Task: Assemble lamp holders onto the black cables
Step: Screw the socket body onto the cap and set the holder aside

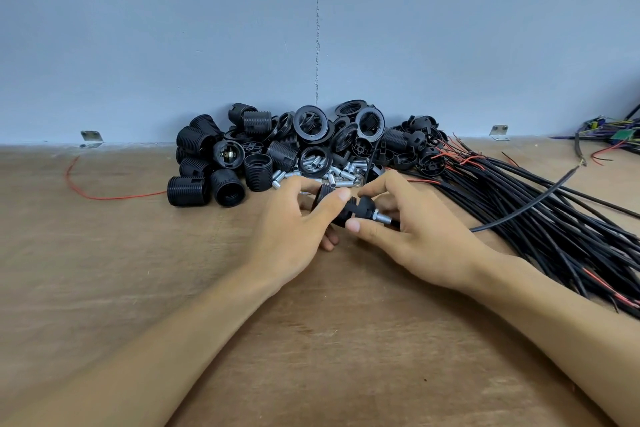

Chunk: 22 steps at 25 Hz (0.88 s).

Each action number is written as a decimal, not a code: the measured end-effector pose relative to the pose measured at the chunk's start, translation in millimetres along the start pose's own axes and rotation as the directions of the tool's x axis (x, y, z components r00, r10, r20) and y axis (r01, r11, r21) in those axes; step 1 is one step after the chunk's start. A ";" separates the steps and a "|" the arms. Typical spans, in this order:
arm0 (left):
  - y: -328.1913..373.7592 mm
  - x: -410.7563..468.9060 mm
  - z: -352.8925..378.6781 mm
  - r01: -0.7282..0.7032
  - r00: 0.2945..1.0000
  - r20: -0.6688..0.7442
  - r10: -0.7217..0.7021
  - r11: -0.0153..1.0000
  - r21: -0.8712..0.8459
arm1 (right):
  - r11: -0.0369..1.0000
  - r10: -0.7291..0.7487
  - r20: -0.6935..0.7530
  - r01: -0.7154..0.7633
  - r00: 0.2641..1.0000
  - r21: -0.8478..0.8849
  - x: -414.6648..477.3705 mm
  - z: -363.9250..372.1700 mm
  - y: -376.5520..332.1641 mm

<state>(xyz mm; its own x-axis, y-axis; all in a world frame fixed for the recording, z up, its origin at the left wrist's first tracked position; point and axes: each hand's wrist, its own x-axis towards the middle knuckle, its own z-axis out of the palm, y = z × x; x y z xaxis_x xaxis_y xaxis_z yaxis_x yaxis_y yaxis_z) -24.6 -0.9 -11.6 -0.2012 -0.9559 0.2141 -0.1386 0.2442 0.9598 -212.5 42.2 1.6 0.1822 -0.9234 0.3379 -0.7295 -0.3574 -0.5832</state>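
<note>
Head view. Gripping lamp holder [362,209] above mid-worktop [138,253] with left hand [294,229]; pinching its cap end, near the metal tube, with right hand [415,239]. Trailing black cable [526,207] rightward. Just beyond: pile of holders [277,146]; right, cable bundle [561,236].

Wooden bench [138,288] against a grey-blue wall [173,28] — metal brackets left [91,139] and right [498,132], a loose red wire [104,198] at left, tangled coloured wires [613,135] far right.

Soft, even, fairly bright light, with faint shadows under the hands. Focus is sharp throughout, no glare. Wide-angle distortion bends the edges.
</note>
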 end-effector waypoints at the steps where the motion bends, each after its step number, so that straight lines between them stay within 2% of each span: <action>1: -0.2 -0.2 -0.4 -0.005 1.000 0.004 0.005 1.000 -0.006 | 1.000 -0.005 -0.006 0.005 1.000 0.009 0.1 0.1 -1.1; 4: 1.7 0.2 -2.4 0.023 0.999 0.044 -0.018 0.992 -0.121 | 0.999 -0.002 -0.025 0.001 1.000 -0.039 0.2 -3.7 -4.4; 10: 4.3 -2.1 -3.1 0.063 0.995 0.090 -0.048 0.983 -0.170 | 0.968 -0.041 0.000 0.039 0.999 -0.249 -1.0 -8.7 -9.0; 14: 5.0 -2.1 -2.6 0.076 0.994 0.088 -0.069 0.995 -0.071 | 0.941 -0.104 -0.013 0.094 0.995 -0.324 -1.1 -8.4 -10.0; 16: 3.8 -2.9 -2.4 0.045 0.995 0.091 -0.045 0.999 -0.002 | 0.952 -0.105 -0.023 0.094 0.994 -0.291 -0.2 -6.1 -7.4; 20: 3.2 -3.7 -7.6 -0.039 0.993 0.116 0.029 0.996 0.078 | 0.999 0.031 -0.045 -0.030 0.999 0.017 4.1 -4.1 -0.9; 22: 3.6 -4.3 -9.2 -0.064 0.991 0.127 0.053 0.994 0.088 | 0.998 0.045 -0.038 -0.044 0.998 0.036 5.5 -6.1 4.3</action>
<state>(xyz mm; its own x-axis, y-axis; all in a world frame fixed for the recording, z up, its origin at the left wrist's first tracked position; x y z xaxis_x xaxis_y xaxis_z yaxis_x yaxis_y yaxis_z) -15.3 2.6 -7.3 -0.3294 -0.9133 0.2397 -0.2100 0.3183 0.9244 -218.7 36.5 5.5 0.1241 -0.9325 0.3391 -0.7125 -0.3216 -0.6236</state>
